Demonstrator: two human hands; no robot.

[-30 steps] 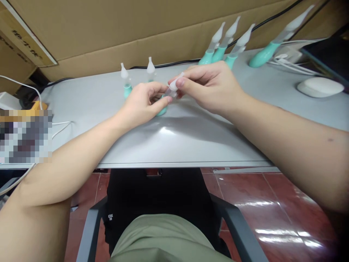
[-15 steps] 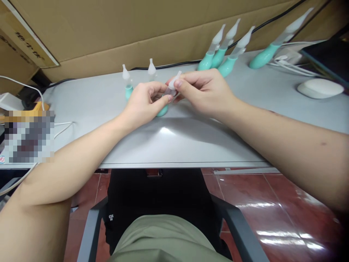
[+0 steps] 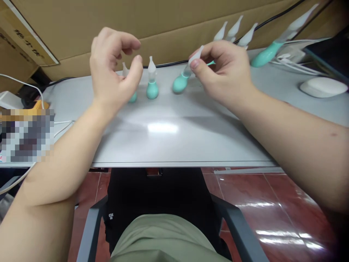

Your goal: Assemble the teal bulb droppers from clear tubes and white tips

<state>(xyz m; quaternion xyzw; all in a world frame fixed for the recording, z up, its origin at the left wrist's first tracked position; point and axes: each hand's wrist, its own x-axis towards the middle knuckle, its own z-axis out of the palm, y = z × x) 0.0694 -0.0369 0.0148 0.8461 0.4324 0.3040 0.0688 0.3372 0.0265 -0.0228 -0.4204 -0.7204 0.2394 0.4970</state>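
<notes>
Right hand (image 3: 226,74) pinched shut on a small aspirator with a teal rubber bulb and a translucent conical nozzle (image 3: 183,78), thumb and forefinger closed on the clear neck just below the tip. Long axis tilted: nozzle end up and toward the grip, teal bulb down and away to the left of the fingers, low over the pale grey tabletop (image 3: 169,134), contact with it not clear from this angle. Bulb therefore pointing toward the other hand rather than toward the body.

Left hand (image 3: 111,69) raised and loosely curled, fingers apart, holding nothing, well left of the held piece and higher than it. Right hand plainly the nearer one, already on the piece.

Between the two hands, a second teal-bulbed aspirator standing upright (image 3: 152,82), just left of the held bulb and apart from it. A third one (image 3: 131,92) largely hidden behind the left hand's thumb. Beyond the right knuckles, a cluster of leaning aspirators (image 3: 234,31) with only the pale nozzles showing; farther right, one larger teal aspirator lying slanted (image 3: 275,49) and a white computer mouse (image 3: 323,87), all well clear of the grip.
</notes>
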